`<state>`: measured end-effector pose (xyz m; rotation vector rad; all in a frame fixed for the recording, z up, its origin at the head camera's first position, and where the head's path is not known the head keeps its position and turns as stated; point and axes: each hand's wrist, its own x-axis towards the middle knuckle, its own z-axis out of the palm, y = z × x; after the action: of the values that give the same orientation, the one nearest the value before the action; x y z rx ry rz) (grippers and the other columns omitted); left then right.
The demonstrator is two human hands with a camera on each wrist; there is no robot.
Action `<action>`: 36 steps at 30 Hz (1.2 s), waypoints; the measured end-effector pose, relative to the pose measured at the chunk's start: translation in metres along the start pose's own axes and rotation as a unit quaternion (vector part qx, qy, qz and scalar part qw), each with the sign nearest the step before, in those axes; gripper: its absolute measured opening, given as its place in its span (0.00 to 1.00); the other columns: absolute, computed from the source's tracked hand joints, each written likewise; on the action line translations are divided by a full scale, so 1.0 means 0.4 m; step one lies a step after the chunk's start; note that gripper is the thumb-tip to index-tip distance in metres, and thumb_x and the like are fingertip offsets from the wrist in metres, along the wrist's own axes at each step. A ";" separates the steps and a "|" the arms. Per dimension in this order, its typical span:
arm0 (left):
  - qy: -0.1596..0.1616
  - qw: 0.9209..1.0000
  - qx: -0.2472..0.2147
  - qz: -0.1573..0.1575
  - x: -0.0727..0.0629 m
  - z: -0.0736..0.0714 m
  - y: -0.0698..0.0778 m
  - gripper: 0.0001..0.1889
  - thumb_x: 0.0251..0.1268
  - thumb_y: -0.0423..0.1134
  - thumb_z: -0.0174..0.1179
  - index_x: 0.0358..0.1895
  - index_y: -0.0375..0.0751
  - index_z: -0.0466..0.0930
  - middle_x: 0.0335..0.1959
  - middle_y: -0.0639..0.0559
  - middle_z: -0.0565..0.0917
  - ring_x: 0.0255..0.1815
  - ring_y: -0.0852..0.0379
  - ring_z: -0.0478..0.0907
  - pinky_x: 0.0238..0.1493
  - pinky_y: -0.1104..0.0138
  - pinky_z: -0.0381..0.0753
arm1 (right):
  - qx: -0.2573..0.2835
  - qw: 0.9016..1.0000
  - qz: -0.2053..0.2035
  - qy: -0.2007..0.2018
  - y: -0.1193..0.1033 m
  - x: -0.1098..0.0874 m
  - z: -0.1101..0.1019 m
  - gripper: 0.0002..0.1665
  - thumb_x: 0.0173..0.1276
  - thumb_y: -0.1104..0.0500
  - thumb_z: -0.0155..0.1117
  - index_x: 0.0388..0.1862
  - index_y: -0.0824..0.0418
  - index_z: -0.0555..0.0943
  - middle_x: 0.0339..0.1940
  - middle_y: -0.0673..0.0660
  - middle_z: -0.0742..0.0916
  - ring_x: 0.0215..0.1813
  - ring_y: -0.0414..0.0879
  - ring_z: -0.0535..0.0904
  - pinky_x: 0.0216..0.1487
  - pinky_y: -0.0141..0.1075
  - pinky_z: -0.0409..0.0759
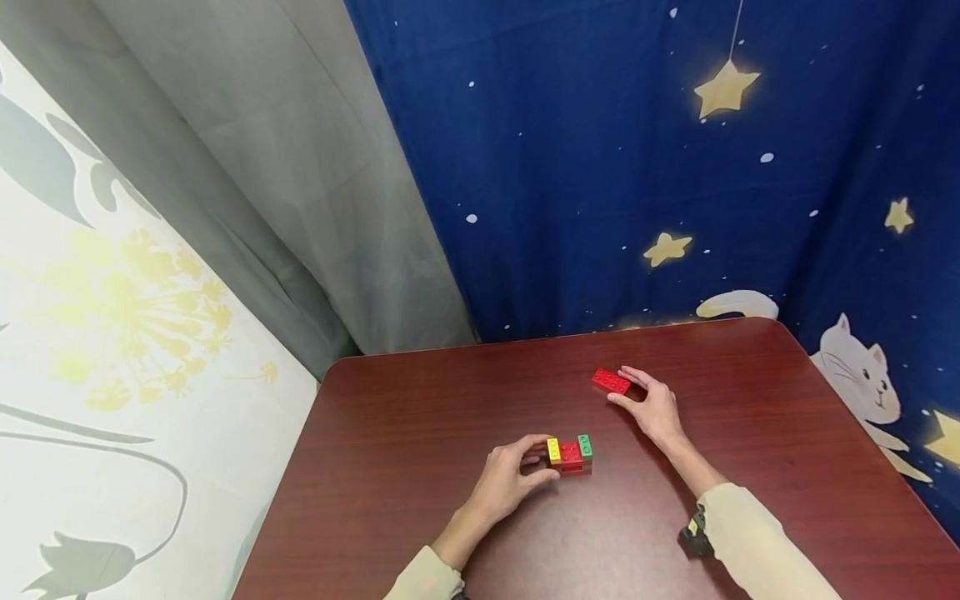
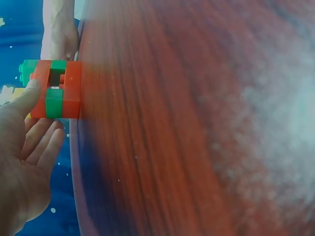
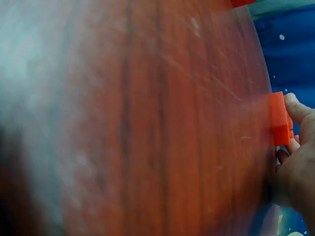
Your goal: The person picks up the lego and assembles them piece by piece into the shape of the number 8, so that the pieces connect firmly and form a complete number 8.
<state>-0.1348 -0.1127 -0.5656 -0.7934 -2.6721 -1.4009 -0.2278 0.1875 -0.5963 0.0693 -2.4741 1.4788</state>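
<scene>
My left hand point(image 1: 506, 479) holds the left end of a small toy brick structure point(image 1: 572, 454), thumb at its near side and fingers behind. On top of it sit a yellow brick point(image 1: 553, 451), a red brick point(image 1: 570, 452) and a green brick point(image 1: 585, 446). The left wrist view shows red layers with green bricks point(image 2: 54, 103) between them and a gap. Farther back, my right hand point(image 1: 658, 411) pinches the right end of a loose red brick point(image 1: 611, 381), studs up on the table. In the right wrist view this brick point(image 3: 279, 119) lies against the thumb.
The dark red wooden table point(image 1: 390, 433) has its far edge against a blue starry curtain point(image 1: 585, 167) and a grey curtain point(image 1: 300, 167). A white patterned cloth point(image 1: 150, 333) hangs along the left side.
</scene>
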 end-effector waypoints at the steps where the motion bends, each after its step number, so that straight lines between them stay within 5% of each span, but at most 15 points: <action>1: 0.000 1.000 0.001 0.002 -0.001 0.000 0.000 0.27 0.62 0.40 0.78 0.64 0.41 0.82 0.54 0.48 0.90 0.55 0.56 0.88 0.55 0.71 0.85 | -0.007 1.000 -0.002 0.005 0.002 -0.001 0.002 0.38 0.62 0.60 0.84 0.70 0.67 0.81 0.61 0.65 0.88 0.71 0.66 0.76 0.71 0.60 0.70; 10: 0.006 1.000 0.003 0.003 -0.003 0.003 0.001 0.26 0.63 0.40 0.77 0.64 0.41 0.82 0.54 0.48 0.90 0.55 0.56 0.88 0.55 0.68 0.86 | -0.038 0.999 -0.005 0.010 -0.003 -0.006 0.004 0.31 0.65 0.65 0.81 0.66 0.65 0.83 0.57 0.65 0.89 0.69 0.67 0.78 0.68 0.60 0.72; 19: 0.005 1.000 0.020 -0.011 -0.004 0.010 0.005 0.25 0.63 0.40 0.78 0.62 0.42 0.83 0.53 0.49 0.90 0.54 0.60 0.87 0.54 0.72 0.85 | -0.012 1.000 -0.008 -0.006 -0.021 -0.027 -0.006 0.30 0.65 0.65 0.81 0.65 0.67 0.84 0.56 0.67 0.89 0.67 0.66 0.80 0.70 0.60 0.71; 25: 0.004 0.999 0.023 -0.024 0.001 0.014 0.008 0.24 0.64 0.42 0.77 0.61 0.42 0.84 0.53 0.50 0.90 0.55 0.61 0.87 0.54 0.72 0.85 | 0.035 0.999 -0.014 -0.024 -0.045 -0.047 -0.012 0.29 0.64 0.68 0.80 0.64 0.68 0.84 0.55 0.69 0.89 0.57 0.64 0.87 0.54 0.37 0.87; 29: 0.004 0.999 0.026 -0.023 0.003 0.017 0.006 0.22 0.66 0.41 0.76 0.60 0.42 0.84 0.52 0.50 0.90 0.54 0.61 0.87 0.54 0.71 0.85 | 0.071 0.996 -0.023 -0.042 -0.067 -0.060 -0.020 0.28 0.65 0.68 0.79 0.64 0.69 0.84 0.56 0.69 0.89 0.56 0.64 0.87 0.49 0.22 0.83; 36: 0.000 0.999 0.033 -0.020 0.005 0.017 0.004 0.21 0.66 0.41 0.76 0.60 0.41 0.84 0.52 0.50 0.90 0.54 0.60 0.87 0.54 0.71 0.85 | 0.093 0.992 -0.047 -0.069 -0.104 -0.087 -0.037 0.28 0.67 0.64 0.79 0.65 0.65 0.84 0.55 0.64 0.91 0.52 0.55 0.89 0.51 0.24 0.83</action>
<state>-0.1346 -0.1059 -0.5679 -0.7387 -2.7316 -1.3141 -0.1840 0.1770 -0.5625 0.3302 -2.3910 1.7120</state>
